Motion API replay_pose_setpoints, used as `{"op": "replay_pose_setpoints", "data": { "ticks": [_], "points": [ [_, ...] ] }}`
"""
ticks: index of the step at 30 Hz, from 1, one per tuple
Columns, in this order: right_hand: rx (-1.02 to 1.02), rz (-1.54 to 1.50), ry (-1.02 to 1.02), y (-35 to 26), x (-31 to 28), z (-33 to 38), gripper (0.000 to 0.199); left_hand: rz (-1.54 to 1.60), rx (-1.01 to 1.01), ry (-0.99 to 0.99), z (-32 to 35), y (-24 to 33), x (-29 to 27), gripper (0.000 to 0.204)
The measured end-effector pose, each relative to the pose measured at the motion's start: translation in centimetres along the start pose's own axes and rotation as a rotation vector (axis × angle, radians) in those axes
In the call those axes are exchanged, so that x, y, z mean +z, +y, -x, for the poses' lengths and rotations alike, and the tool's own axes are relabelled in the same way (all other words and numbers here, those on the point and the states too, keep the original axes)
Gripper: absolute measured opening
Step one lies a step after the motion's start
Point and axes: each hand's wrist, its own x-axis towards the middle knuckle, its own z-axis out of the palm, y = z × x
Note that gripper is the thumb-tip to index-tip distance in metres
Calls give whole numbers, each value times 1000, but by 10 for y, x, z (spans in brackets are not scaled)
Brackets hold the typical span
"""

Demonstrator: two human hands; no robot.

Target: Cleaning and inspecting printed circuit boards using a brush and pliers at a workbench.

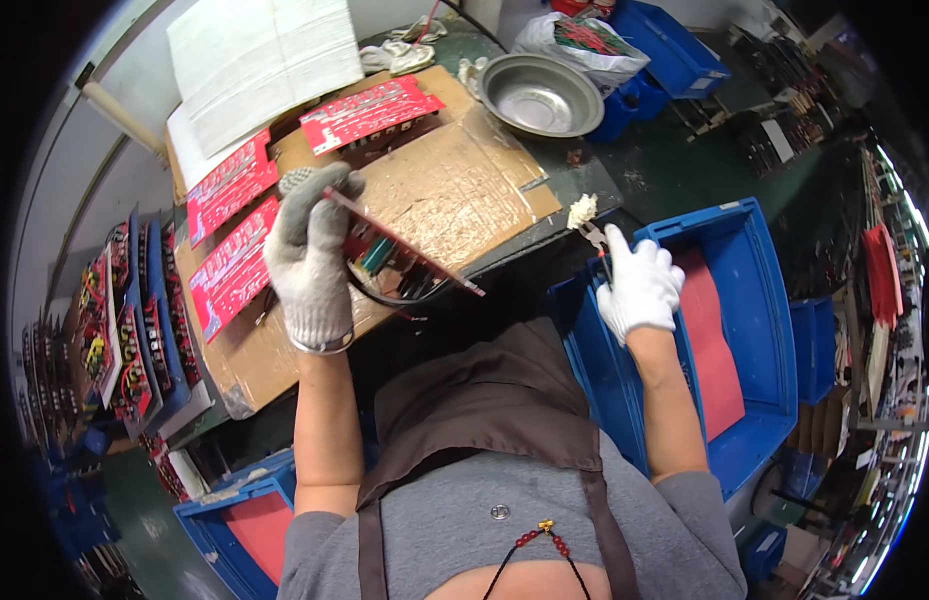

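Observation:
My left hand (312,255), in a whitish-grey knit glove, pinches the upper edge of a red circuit board (429,262). The board is tilted nearly edge-on above the near side of the bench, its components, a green one among them, facing me. My right hand (639,280), in a white glove, is closed round a small pliers-like tool (591,235). At the tool's tip sits a white fluffy clump (582,210), which may be cotton. Three more red boards lie on the cardboard: one at the back (369,112), two along the left (232,187), (234,265).
Flattened cardboard (454,180) covers the bench. A metal basin (540,95) stands at its far right corner, near spare gloves (399,57). Blue crates with pink sheets stand at my right (769,330) and lower left (209,525). Racked boards (134,330) stand left.

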Motion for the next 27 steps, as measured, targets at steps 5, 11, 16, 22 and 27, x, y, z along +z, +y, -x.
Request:
{"op": "replay_pose_setpoints", "data": {
  "ticks": [5, 11, 16, 22, 27],
  "points": [
    [-339, -742, 277, -4, -28, 39, 68, -13, -43, 40, -8, -1, 14, 28],
    [-598, -608, 317, -10, -75, 47, 72, -59, -45, 11, -10, 1, 16, 26],
    [-668, -529, 300, -12, -89, 36, 71, -73, -49, -1, -9, 6, 17, 25],
    [-799, -840, -17, -6, -69, 23, 65, -96, -47, -38, -6, 8, 17, 29],
    [-341, -1598, -863, -19, -40, 13, 57, -1, 53, -202, -7, -3, -4, 33]
  ]
}}
